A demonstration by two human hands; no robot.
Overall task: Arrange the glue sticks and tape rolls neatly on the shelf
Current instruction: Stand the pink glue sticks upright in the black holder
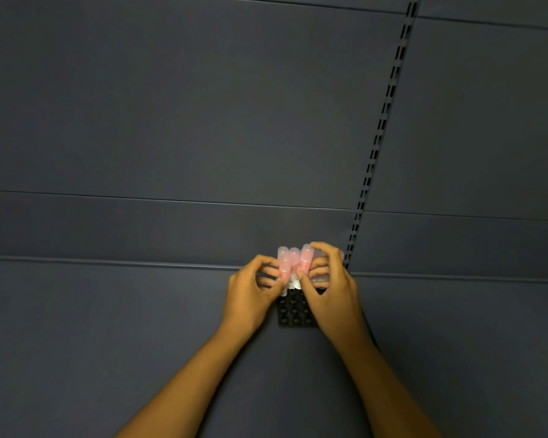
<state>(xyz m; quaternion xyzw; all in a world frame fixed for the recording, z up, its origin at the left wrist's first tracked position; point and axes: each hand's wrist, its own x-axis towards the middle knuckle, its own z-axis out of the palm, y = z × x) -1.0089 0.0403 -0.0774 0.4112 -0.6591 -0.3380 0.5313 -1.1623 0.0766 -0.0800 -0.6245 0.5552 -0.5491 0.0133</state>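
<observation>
Shelving of dark blue-grey metal filled nearly the whole head view, its back panels rising behind a flat shelf surface that ran toward the camera. A slotted upright with a column of small dark slots cut down through the panels on the right side and met the shelf just beside the hands. Two bare forearms reached in from the bottom edge and converged near the back of the shelf. The left hand was curled, its thumb and fingertips pinched against the left side of a cluster of glue sticks. The right hand was likewise curled over the cluster from the right, fingers hooked across the top of the caps and thumb pressed in at the front, so both hands were closed on the same bundle. The sticks stood upright and packed against one another, with translucent pink caps on pale, whitish bodies; how many there were could not be told, as the fingers hid several. Below them, between the two wrists, sat a black tray with rows of round sockets, resting on the shelf close to the back panel; the lower ends of the sticks met its far rows.
</observation>
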